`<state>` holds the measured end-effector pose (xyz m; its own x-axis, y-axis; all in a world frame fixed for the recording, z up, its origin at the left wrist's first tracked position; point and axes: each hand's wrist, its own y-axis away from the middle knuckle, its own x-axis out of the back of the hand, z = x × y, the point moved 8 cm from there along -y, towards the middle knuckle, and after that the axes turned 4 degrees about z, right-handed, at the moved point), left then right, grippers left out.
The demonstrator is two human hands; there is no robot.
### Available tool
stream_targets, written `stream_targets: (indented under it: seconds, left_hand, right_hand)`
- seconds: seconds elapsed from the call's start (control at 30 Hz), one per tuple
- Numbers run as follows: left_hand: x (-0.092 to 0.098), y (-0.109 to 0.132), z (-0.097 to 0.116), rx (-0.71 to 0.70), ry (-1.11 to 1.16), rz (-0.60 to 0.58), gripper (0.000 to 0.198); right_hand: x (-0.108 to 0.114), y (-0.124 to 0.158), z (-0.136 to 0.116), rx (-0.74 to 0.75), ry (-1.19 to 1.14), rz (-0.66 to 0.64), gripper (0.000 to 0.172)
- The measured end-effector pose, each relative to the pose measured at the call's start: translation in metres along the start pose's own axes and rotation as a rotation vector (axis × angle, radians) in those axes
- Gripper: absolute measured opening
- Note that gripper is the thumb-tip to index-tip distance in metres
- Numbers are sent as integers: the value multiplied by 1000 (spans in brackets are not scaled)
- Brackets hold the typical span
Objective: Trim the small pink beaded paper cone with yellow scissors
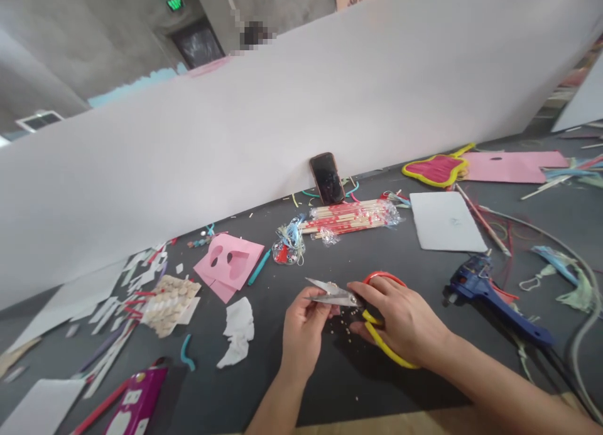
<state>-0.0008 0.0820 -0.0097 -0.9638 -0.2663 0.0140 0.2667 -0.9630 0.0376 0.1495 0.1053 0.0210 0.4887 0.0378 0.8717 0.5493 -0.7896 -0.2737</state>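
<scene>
My right hand [400, 315] grips a pair of scissors [342, 297] with red and yellow handles. The blades are parted and point left, over the fingers of my left hand [301, 334]. That hand is pinched closed around something small and pale, mostly hidden behind the blades, so I cannot make out its kind. Tiny pale bits [346, 328] lie scattered on the dark table [330, 391] beneath both hands.
To the right lie a blue glue gun [494, 297] and a white card [445, 221]. Wrapped sticks [353, 218] and an upright phone [326, 178] are behind the hands, by the white partition [282, 121]. Pink cut-outs [228, 265] and crumpled tissue [238, 331] lie left.
</scene>
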Motion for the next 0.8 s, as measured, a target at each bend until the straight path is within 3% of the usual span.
stream_targets:
  seconds: [0.17, 0.33, 0.63, 0.8]
  left_hand:
    - [8, 3, 5, -56, -115, 1, 18]
    - [12, 5, 2, -85, -183, 0, 18]
    - [14, 10, -1, -126, -203, 19, 17]
    - [16, 14, 8, -203, -241, 75, 15]
  right_hand:
    - [-4, 2, -7, -18, -46, -98, 58]
    - [-9, 2, -8, -7, -50, -102, 69]
    - [-15, 7, -11, 89, -4, -19, 53]
    - [-16, 8, -14, 100, -2, -46, 45]
